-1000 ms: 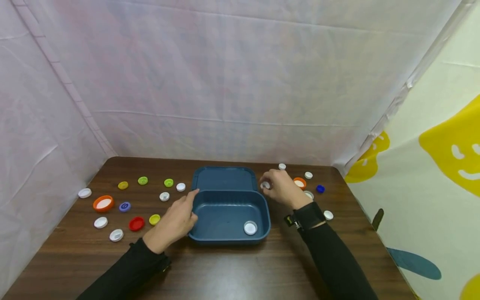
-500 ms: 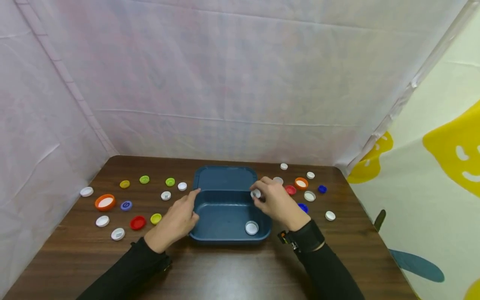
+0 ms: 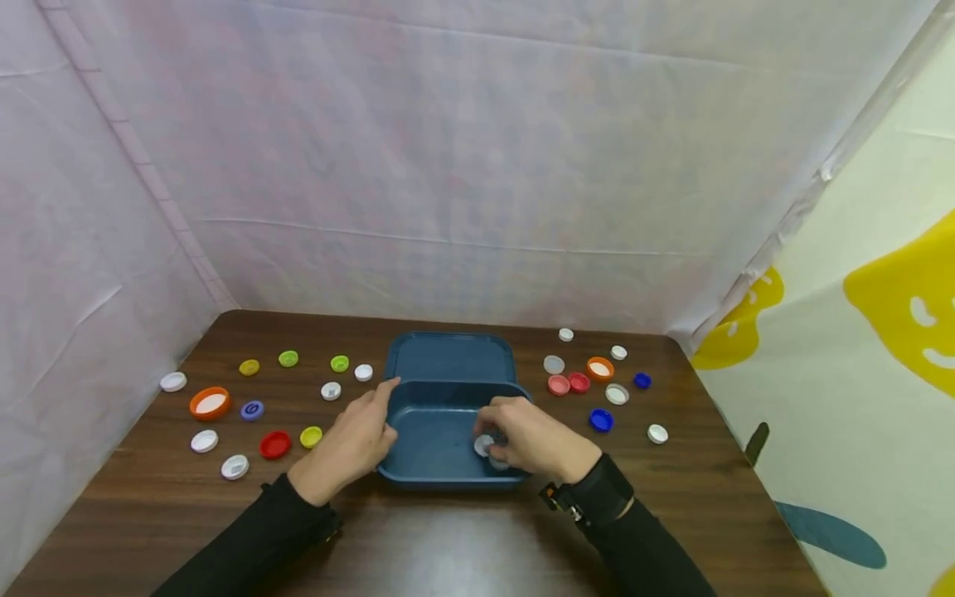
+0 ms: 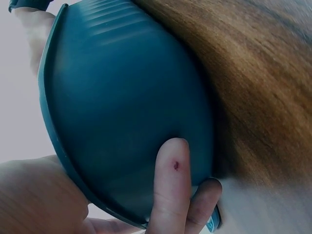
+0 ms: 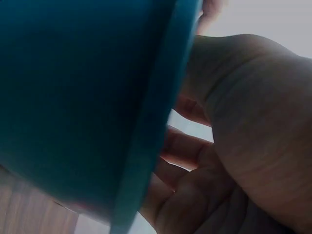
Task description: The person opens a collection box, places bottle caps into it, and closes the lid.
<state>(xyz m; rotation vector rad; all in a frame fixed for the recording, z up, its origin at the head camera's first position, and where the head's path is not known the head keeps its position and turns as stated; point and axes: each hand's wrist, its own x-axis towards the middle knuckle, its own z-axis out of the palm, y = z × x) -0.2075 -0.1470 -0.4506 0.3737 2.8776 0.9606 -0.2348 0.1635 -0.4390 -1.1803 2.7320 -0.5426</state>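
Observation:
A dark blue plastic box (image 3: pixel 433 444) stands on the wooden table, its lid (image 3: pixel 451 355) lying flat behind it. My left hand (image 3: pixel 354 439) grips the box's left side; in the left wrist view, fingers (image 4: pixel 171 180) lie against the outer wall (image 4: pixel 122 97). Reaching over the right rim, my right hand (image 3: pixel 537 439) pinches a whitish bottle cap (image 3: pixel 483 445) low inside the box. Another cap (image 3: pixel 498 464), partly hidden by the fingers, lies in the box's front right corner. In the right wrist view the box wall (image 5: pixel 78 97) hides the fingertips.
Loose caps lie on both sides: on the left an orange one (image 3: pixel 210 403), a red one (image 3: pixel 275 445) and several others; on the right a blue one (image 3: pixel 601 420), an orange one (image 3: pixel 600 369) and more. A cloth wall (image 3: pixel 448 207) rises behind the table (image 3: pixel 448 547).
My right hand has carried the whitish cap from beside the lid, over the right rim, down into the box. My left hand stays on the box's left side.

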